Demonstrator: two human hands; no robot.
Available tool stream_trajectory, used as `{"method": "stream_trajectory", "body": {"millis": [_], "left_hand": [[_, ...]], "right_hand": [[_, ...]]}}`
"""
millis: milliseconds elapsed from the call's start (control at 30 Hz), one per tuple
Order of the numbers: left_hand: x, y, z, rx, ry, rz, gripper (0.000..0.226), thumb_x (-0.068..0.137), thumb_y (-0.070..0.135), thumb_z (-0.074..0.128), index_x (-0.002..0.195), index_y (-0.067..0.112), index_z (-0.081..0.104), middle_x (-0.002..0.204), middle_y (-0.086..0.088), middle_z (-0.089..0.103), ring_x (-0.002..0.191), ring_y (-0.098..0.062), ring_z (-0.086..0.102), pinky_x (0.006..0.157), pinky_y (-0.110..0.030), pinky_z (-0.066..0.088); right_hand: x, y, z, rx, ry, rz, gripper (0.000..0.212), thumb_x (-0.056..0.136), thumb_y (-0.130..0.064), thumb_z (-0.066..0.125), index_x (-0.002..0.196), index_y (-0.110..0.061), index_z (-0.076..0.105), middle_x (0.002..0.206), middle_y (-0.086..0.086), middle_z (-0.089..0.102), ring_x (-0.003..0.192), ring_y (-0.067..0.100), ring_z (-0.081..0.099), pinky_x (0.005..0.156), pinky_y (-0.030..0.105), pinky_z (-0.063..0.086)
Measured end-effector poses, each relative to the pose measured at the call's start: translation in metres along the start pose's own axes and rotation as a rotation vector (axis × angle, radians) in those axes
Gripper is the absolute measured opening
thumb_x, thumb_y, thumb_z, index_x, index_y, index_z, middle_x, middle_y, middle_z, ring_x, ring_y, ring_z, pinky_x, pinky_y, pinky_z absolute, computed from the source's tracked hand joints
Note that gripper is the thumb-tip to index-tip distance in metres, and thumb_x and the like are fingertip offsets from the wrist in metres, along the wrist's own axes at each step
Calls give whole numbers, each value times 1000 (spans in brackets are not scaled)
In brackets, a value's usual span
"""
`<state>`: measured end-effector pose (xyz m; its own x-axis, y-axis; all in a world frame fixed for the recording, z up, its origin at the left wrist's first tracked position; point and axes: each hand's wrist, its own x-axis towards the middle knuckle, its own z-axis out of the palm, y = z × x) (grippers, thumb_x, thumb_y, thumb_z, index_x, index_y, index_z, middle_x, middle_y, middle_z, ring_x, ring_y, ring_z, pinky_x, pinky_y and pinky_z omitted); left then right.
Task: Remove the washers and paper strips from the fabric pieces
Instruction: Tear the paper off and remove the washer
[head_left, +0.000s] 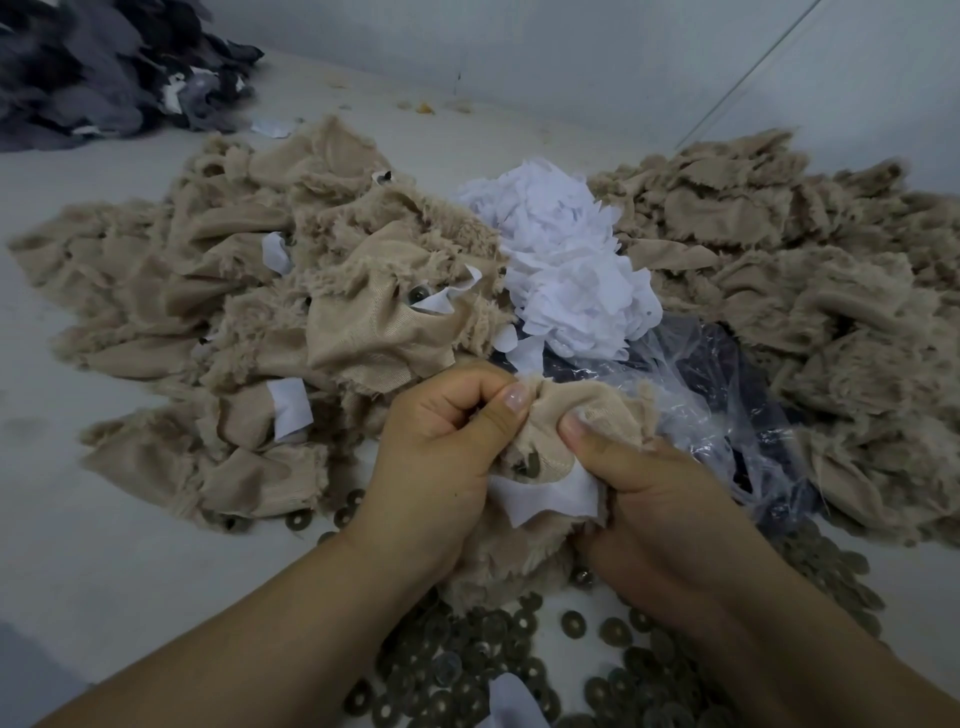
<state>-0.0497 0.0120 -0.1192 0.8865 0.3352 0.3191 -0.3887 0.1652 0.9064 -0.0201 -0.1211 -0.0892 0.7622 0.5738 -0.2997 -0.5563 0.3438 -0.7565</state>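
Pinching limp fabric (587, 415) in my left hand (441, 457) and right hand (654, 499); paper strip (545, 496) flimsy, peel at edge.

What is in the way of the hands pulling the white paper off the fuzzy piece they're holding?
Nothing visible. The left hand and right hand already pinch the beige fabric piece, and the white paper strip hangs bare between them. A washer shows just above the strip.
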Motion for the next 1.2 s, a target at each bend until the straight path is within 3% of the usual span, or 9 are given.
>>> {"method": "stream_trajectory", "body": {"millis": [100, 200, 300, 367, 433, 567, 667, 767, 1200], "left_hand": [[0, -2, -1, 19, 3, 11, 24, 88, 13, 59, 69, -2, 60, 67, -10, 59, 64, -18, 53, 62, -25, 46], [1, -4, -2, 30, 32, -41, 25, 89, 9, 62, 74, -11, 58, 72, -33, 56, 66, -28, 50, 62, -36, 44], [2, -4, -4, 18, 61, -72, 26, 90, 16, 64, 70, 0, 63, 69, -20, 62, 64, -23, 56, 60, -31, 50], [2, -2, -4, 1, 64, -65, 25, 89, 21, 64, 68, 7, 66, 69, -15, 64, 64, -22, 59, 63, -30, 52], [1, 0, -3, 61, 66, -33, 25, 88, 22, 62, 69, 6, 66, 69, -18, 65, 64, -23, 58, 62, -31, 52], [1, 1, -1, 215, 49, 31, 31, 89, 24, 59, 73, -2, 62, 69, -25, 58, 60, -36, 50, 56, -41, 47], [-1, 1, 2, 262, 2, 53, 29, 89, 22, 59, 73, -2, 63, 66, -20, 57, 57, -24, 49, 54, -32, 44], [-3, 1, 4, 245, -29, 35, 29, 90, 22, 57, 75, -3, 62, 68, -22, 57, 58, -28, 49, 54, -32, 44], [-4, -3, 5, 199, -2, 6, 32, 91, 19, 54, 69, -5, 52, 64, -26, 46, 57, -23, 41, 52, -31, 38]], "right_hand": [[-2, -1, -2, 27, -50, -14, 38, 87, -11, 57, 122, 0, 66, 121, 19, 71, 111, 34, 69, 89, 44, 59], [-4, 0, 3, -43, -134, -27, 21, 82, -3, 67, 97, -10, 80, 103, 12, 77, 98, 23, 74, 84, 34, 61], [2, 4, 4, 27, -83, -10, 38, 88, -14, 63, 121, 3, 66, 124, 25, 67, 116, 37, 66, 100, 49, 53], [6, 3, 1, 57, 36, -9, 48, 80, -20, 59, 121, 4, 65, 122, 25, 68, 108, 36, 70, 89, 45, 59], [6, 1, 0, 44, 64, 23, 52, 78, -24, 59, 122, 4, 64, 117, 24, 71, 106, 38, 70, 91, 48, 57], [0, 2, 1, 1, -35, 141, 47, 86, -20, 60, 127, 1, 63, 123, 24, 68, 112, 37, 68, 95, 48, 56], [0, 1, 0, 29, -34, 58, 45, 85, -17, 63, 126, 2, 63, 121, 26, 68, 111, 39, 68, 85, 46, 61], [1, 0, 0, 23, -1, 17, 41, 82, -15, 64, 118, 3, 67, 115, 25, 71, 104, 38, 71, 82, 46, 61], [0, 1, 3, 100, -51, 167, 53, 80, -14, 62, 131, 2, 59, 125, 27, 66, 112, 43, 66, 84, 53, 59]]}}
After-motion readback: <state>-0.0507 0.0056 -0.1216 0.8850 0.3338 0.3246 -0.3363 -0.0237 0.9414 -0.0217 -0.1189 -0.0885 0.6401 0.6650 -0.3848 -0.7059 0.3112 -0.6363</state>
